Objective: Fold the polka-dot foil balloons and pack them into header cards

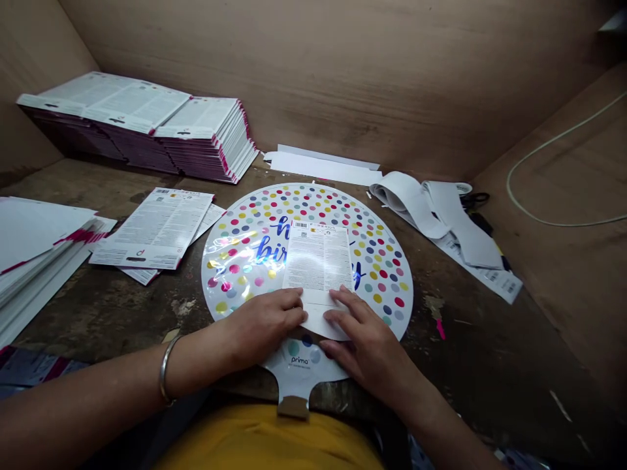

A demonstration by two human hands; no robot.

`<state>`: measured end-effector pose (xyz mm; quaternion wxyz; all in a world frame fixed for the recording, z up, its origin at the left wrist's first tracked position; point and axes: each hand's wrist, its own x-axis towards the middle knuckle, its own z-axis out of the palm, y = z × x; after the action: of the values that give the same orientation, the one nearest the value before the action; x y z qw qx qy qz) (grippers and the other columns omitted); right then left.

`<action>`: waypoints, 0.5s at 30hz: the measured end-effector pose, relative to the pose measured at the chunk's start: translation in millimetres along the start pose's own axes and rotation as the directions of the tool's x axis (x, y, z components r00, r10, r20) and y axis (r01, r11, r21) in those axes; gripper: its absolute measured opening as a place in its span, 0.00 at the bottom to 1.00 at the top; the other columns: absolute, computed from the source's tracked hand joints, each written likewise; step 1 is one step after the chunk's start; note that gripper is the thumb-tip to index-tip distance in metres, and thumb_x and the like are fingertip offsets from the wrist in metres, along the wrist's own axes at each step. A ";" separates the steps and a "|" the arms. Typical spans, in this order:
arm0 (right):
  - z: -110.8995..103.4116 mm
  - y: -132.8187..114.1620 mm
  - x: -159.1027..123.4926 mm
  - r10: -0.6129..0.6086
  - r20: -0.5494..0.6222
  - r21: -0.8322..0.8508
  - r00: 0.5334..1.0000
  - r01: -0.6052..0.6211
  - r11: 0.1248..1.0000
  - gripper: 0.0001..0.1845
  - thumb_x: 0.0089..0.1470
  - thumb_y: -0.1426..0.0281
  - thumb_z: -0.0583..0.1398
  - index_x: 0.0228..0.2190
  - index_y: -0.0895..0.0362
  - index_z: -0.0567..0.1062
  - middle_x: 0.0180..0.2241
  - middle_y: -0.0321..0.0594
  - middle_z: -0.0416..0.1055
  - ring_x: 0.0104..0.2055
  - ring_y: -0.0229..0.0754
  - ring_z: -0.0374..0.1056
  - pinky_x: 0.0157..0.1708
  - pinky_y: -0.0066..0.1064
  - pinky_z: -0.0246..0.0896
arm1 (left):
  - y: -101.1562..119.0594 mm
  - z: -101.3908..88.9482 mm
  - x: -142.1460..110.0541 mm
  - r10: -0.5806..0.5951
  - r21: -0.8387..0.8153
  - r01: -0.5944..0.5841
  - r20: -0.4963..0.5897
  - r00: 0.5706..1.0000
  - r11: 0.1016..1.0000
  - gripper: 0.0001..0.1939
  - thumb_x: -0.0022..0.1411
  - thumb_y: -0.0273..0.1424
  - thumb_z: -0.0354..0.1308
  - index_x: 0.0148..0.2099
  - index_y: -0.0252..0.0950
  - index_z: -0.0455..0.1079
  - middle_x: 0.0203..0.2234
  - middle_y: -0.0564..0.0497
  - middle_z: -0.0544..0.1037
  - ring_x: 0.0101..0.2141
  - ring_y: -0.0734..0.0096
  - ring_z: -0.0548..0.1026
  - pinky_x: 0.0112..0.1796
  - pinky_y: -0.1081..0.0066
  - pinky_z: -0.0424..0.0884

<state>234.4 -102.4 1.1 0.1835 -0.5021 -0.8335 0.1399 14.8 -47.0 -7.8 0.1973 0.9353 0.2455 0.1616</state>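
Observation:
A flat round foil balloon (235, 267) with coloured dots and blue birthday lettering lies on the table, its neck toward me. On its middle rests a white printed card (318, 261), with fine text, a barcode and a blank lower flap, covering part of the lettering. My left hand (267, 323) is at the card's lower left edge, fingers together and closed on that edge. My right hand (362, 339) lies over the lower right of the card with fingers spread, touching it. The fingers partly cover the flap.
Tall stacks of printed cards (122, 108) stand at the back left. Loose cards (151, 228) and a folded pile (39, 254) lie at left. White paper strips (323, 163) are at the back; a label roll (411, 202) curls at right. Wooden walls (343, 72) enclose the table.

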 end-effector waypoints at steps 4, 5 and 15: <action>-1.0 2.4 4.0 0.075 -0.072 0.096 0.995 -0.068 0.993 0.05 0.55 0.72 0.57 0.35 0.54 0.73 0.49 0.46 0.66 0.55 0.49 0.59 0.51 0.46 0.60 | -0.4 -1.7 0.2 -0.108 -0.044 0.106 -0.041 0.993 0.993 0.11 0.65 0.28 0.48 0.36 0.33 0.71 0.40 0.42 0.74 0.46 0.60 0.72 0.44 0.65 0.71; -1.7 3.3 5.2 0.088 -0.074 0.112 0.993 -0.079 0.991 0.04 0.54 0.71 0.58 0.34 0.54 0.73 0.48 0.46 0.66 0.54 0.49 0.59 0.50 0.46 0.61 | -0.8 -2.1 0.2 -0.137 -0.055 0.135 -0.052 0.989 0.989 0.11 0.65 0.28 0.48 0.36 0.33 0.71 0.40 0.42 0.74 0.45 0.61 0.73 0.44 0.65 0.71; -2.9 7.1 18.7 0.186 -0.072 0.120 0.980 -0.176 0.977 0.07 0.56 0.71 0.55 0.27 0.55 0.71 0.36 0.42 0.66 0.42 0.45 0.61 0.43 0.40 0.60 | -1.8 -7.8 2.2 -0.253 -0.057 0.250 -0.064 0.965 0.967 0.12 0.65 0.30 0.48 0.31 0.35 0.69 0.31 0.47 0.73 0.38 0.63 0.71 0.40 0.64 0.69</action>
<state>233.2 -82.4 3.8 0.2324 -0.5700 -0.7667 0.1822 12.8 -42.1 -1.4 0.2299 0.8852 0.3650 0.1742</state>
